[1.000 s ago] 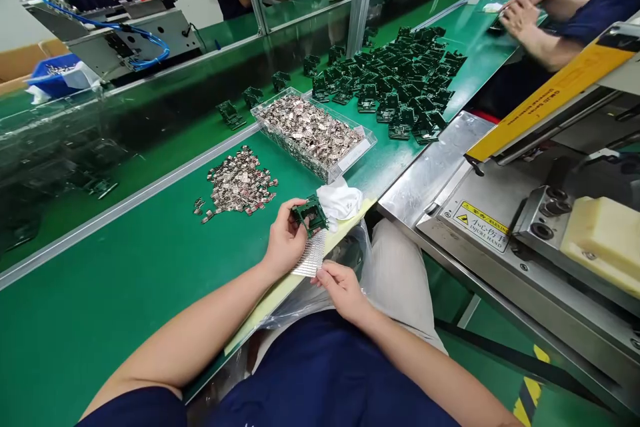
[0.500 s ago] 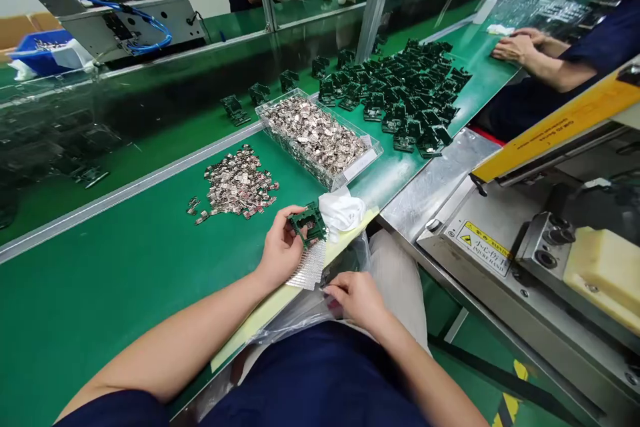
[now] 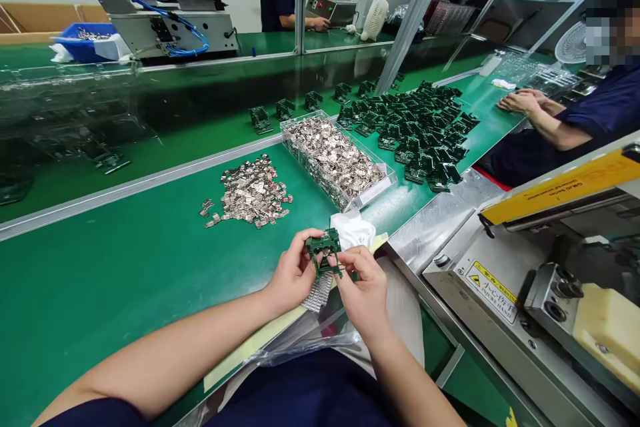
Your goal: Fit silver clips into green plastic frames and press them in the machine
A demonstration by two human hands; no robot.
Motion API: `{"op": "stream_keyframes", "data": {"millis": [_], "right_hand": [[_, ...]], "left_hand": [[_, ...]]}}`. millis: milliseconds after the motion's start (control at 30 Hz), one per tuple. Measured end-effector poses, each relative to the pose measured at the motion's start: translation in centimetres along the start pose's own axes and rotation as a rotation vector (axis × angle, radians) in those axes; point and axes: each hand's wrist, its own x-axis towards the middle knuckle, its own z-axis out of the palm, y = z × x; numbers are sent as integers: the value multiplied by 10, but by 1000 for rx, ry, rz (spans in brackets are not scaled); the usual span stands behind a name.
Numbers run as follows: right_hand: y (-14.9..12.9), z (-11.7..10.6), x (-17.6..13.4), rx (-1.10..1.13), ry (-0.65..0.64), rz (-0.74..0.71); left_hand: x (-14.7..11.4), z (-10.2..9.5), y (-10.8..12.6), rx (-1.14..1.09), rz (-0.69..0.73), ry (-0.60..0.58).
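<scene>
A dark green plastic frame with a square opening is gripped between the thumb and fingers of my left hand. At its lower right edge, my right hand is closed, thumb and fingertips pinching the frame; whether a small piece is also between them I cannot tell. Under the frame lies a grey sheet of small metal strips, partly covered by my left hand. A crumpled white cloth sits just behind my hands. Loose small metal clips form a pile on the green table.
A clear tray full of metal clips stands beyond my hands. Behind it spreads a heap of green frames. A machine with a warning label flanks my right side. A co-worker's hands are at the far right; a metal post rises behind.
My right hand has come up from the plastic bag by my lap to the green frame. My left hand still holds the frame, now more upright. The camera view has tilted up.
</scene>
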Motion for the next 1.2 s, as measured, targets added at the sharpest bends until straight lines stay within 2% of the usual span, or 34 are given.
{"op": "stream_keyframes", "data": {"millis": [233, 333, 433, 533, 600, 667, 733, 800, 900, 967, 1033, 1133, 1200], "right_hand": [[0, 2, -4, -189, 63, -87], [2, 4, -4, -224, 74, -75], [7, 5, -4, -168, 104, 3], [11, -2, -6, -13, 82, 90], [12, -14, -9, 77, 57, 94], [10, -32, -13, 89, 1, 38], [4, -56, -19, 38, -99, -57], [-3, -84, -27, -17, -182, -161], [-12, -132, -49, -58, -165, -244], [-15, -167, -73, -78, -39, -198], [-14, -202, -103, -86, 216, -117], [-10, -249, -144, -37, 838, -87], [-7, -275, -160, -15, 1173, -120]], "left_hand": [[-4, 4, 8, 6, 35, -68], [-6, 5, 8, 9, 22, -75], [-8, 5, 7, 16, 13, -83], [-7, 3, 7, -8, -7, -92], [-6, 2, 9, -30, -31, -95], [-6, 5, 13, -31, -56, -132], [-7, 12, 20, -26, -74, -239], [-6, 23, 31, -40, -75, -407], [7, 48, 51, -80, -93, -748], [24, 75, 66, -63, -78, -952], [44, 114, 85, -19, 30, -1020], [69, 192, 113, 69, 350, -968], [79, 248, 130, 109, 520, -934]]}}
